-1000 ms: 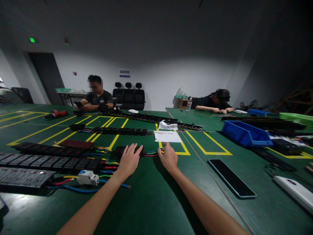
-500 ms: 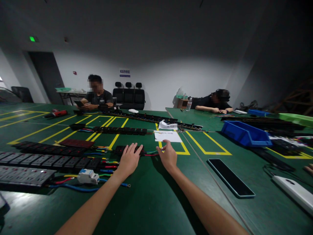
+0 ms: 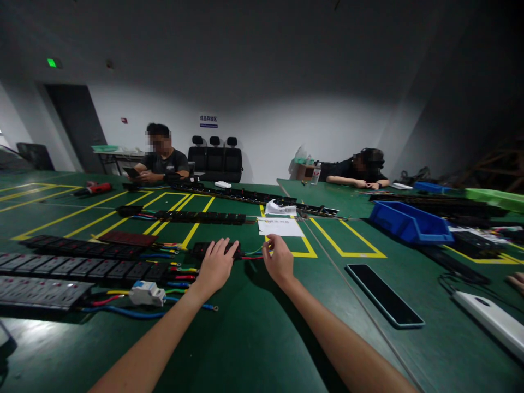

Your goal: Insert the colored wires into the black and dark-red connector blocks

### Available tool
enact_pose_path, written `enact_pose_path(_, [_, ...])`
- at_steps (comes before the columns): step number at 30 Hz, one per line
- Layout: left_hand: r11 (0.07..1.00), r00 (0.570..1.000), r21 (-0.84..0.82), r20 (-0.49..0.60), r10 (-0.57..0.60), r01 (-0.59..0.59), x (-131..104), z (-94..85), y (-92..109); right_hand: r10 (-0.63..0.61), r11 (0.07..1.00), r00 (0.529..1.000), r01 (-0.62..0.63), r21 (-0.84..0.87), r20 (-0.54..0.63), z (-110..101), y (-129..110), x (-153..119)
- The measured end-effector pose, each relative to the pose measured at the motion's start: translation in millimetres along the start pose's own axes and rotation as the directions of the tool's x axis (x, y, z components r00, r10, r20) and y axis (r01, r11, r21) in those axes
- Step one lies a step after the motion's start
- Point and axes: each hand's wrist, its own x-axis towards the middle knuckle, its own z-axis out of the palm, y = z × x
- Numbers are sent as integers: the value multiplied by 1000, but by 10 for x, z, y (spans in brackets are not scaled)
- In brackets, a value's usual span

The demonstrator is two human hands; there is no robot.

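My left hand [image 3: 218, 266] rests on a short black block [image 3: 200, 249], its fingers laid over the top. Coloured wires [image 3: 251, 255] come out of the block's right end. At their far end is my right hand [image 3: 279, 261], thumb and fingers pinched together around the wires. A white printed sheet [image 3: 282, 227] lies just beyond my right hand. Left of my hands, several black socket strips [image 3: 85, 268] lie side by side with wires ending in ring terminals. A white breaker [image 3: 147, 294] sits on the wires of the nearest strip.
A phone [image 3: 385, 295] and a white device [image 3: 491, 319] lie on the right of the green table [image 3: 245, 349]. Beyond them stands a blue bin [image 3: 409, 222]. Long black strips [image 3: 245, 196] cross the back, where two people sit. Another person's hand shows at the right edge.
The fingers of my right hand have closed in on the wires. My left hand has stayed on the block. The view has shifted slightly.
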Motion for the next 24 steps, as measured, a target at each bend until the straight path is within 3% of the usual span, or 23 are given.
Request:
enact_pose_path(7, [1000,1000,-17,-4,-2,1,-3,16,-5,-90,996,996,90,1,27,-26,-30,-10])
enact_pose_path(24, [1000,1000,-22,5,0,1,4,-31,11,-148,989,987,149,-6,57,-63,-61,-29])
